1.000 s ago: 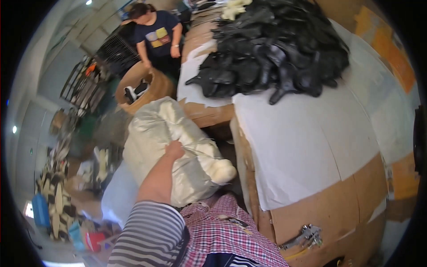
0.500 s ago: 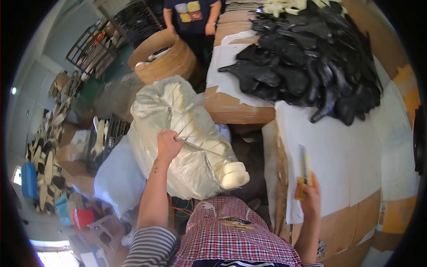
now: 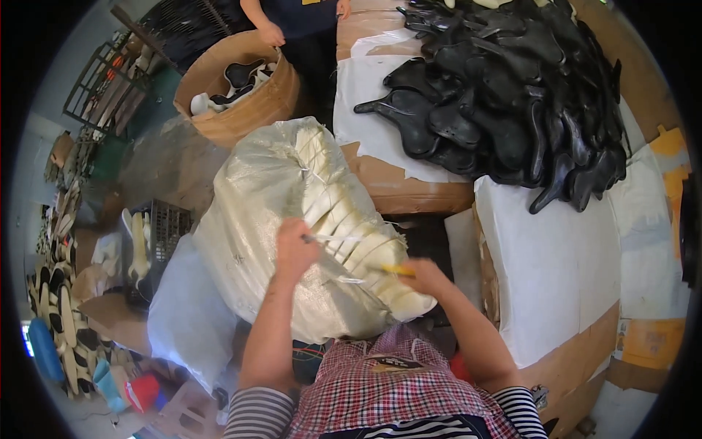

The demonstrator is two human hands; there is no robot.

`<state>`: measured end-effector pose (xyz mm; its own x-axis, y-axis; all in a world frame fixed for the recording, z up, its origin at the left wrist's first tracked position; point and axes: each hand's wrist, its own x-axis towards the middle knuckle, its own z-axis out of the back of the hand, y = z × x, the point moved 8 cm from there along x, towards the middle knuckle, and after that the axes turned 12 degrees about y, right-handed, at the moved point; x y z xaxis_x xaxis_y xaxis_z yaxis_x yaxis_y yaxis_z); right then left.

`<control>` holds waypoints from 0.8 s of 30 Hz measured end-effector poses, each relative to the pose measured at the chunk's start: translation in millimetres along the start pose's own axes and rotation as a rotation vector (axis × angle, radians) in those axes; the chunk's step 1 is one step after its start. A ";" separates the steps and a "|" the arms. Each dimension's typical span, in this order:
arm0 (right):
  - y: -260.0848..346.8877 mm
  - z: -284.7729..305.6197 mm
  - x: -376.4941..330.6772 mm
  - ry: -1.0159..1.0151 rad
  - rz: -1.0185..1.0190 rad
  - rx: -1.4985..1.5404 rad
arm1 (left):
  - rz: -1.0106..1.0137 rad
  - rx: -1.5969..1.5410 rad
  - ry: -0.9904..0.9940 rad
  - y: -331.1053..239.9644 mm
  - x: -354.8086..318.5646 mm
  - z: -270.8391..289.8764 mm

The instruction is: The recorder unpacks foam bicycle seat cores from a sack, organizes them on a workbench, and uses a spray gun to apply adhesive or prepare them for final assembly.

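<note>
A sack [image 3: 245, 212] is held by the left grip [image 3: 296, 249], and a yellow knife [image 3: 397, 270] by the right grip [image 3: 423, 279].
The sack is placed before the checked apron [image 3: 395, 388], and in its open side cream pieces [image 3: 344, 214] are seen under crossed strands. The left grip is closed at the edge of this opening; whether cloth or strand is pinched cannot be told. The right grip is closed around the knife, at the sack's near right end; the blade is blurred. To the right of the sack, a worktop [image 3: 548, 271] is covered with white sheets, and black pieces [image 3: 504, 110] are heaped there. Behind the sack, a brown tub [image 3: 252, 121] is seen, with another person's hand [image 3: 270, 34] at its rim.
</note>
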<state>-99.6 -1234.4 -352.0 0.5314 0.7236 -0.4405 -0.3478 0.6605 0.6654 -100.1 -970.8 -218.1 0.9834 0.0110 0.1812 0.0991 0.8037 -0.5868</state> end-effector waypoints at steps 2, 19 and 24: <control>-28.7 -11.4 -55.0 -0.230 -0.059 0.262 | 0.077 -0.045 -0.043 16.9 -10.4 29.7; 86.9 75.4 147.8 -0.069 0.098 0.822 | -0.020 0.041 0.090 -45.3 -37.2 77.0; 81.8 25.6 59.0 0.087 0.090 0.659 | 0.088 0.150 0.100 -29.7 -93.3 118.1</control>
<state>-77.0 -1142.9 -308.1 0.4489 0.8018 -0.3945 0.1715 0.3560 0.9186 -212.7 -925.5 -124.4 0.9982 0.0320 0.0501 -0.0046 0.8818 -0.4716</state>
